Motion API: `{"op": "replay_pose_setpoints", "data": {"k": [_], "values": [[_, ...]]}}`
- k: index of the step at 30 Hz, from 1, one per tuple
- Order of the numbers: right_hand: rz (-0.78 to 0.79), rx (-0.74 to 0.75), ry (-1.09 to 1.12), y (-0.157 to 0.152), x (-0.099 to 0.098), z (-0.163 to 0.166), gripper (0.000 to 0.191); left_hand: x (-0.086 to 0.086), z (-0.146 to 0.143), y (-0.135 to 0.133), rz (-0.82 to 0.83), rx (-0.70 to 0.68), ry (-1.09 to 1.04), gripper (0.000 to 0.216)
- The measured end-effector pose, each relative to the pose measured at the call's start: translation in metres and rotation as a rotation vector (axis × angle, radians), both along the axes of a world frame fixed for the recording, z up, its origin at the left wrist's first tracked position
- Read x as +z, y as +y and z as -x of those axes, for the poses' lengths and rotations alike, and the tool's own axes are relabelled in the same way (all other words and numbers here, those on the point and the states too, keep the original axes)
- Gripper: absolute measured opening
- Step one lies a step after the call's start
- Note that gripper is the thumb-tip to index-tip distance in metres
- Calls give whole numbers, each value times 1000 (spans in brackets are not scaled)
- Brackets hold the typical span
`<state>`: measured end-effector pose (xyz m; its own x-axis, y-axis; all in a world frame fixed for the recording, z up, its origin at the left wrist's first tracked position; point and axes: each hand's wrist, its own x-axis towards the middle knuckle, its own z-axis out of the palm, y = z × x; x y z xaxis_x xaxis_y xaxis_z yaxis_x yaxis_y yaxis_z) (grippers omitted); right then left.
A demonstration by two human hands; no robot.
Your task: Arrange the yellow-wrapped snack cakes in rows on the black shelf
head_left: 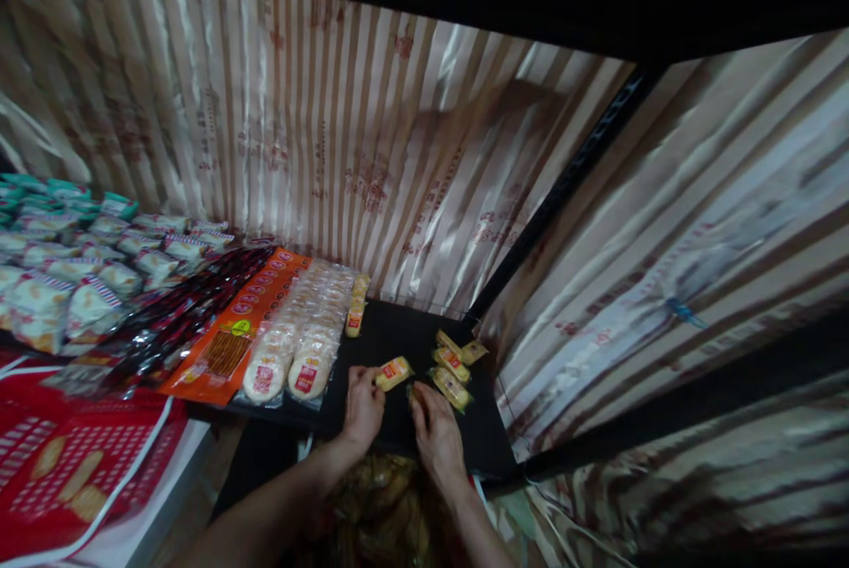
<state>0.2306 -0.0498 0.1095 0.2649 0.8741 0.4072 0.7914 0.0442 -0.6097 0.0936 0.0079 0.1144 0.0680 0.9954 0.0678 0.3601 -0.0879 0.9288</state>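
My left hand [364, 407] is closed on one end of a small yellow-wrapped snack packet [394, 373], held over the black tabletop [398, 329]. To its right, my right hand [438, 431] has its fingers bent together. A sliver of something shows at the fingertips, too small to name. Several similar packets lie in a loose group [452, 376] just beyond the right hand. Another short column of yellow packets [356, 307] stands farther back on the left, beside rows of round white crackers in clear wrap [309, 364].
Orange snack bags [232, 329], dark red packets [186, 303] and many white packets [96, 303] fill the left. A red basket [133, 426] holds a few yellowish items. Below my hands lies a bag of yellowish packets [378, 506]. A dark pole [563, 183] and striped curtain [318, 134] border the table.
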Motion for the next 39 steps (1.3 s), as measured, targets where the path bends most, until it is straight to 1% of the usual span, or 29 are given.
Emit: {"op": "replay_pose_setpoints", "data": {"k": [3,5,7,9,12,17,20,23,26,28,33,39], "values": [[52,-44,282,7,5,14,44,2,5,-10,-1,51,-162,29],[95,-33,482,15,10,24,51,4,7,-16,-25,71,-237,27],[124,-12,636,24,14,32,53,6,8,-20,-48,75,-281,27],[129,-6,734,32,16,39,52,7,10,-22,-43,69,-288,28],[126,-6,803,43,17,47,47,6,16,-21,21,63,-206,30],[181,16,812,62,11,56,39,1,26,-15,126,68,-42,42],[218,8,766,76,7,63,37,-1,28,-12,129,65,-16,49],[239,15,732,89,6,69,35,-1,28,-8,124,29,-10,55],[207,81,722,99,3,72,33,-1,26,-3,105,23,-17,58],[184,99,661,106,1,72,31,-2,24,0,86,26,-15,59],[133,-3,423,125,-4,70,31,-5,23,8,57,23,-17,60],[88,28,460,144,-14,76,35,-13,17,22,80,49,-33,62]]}}
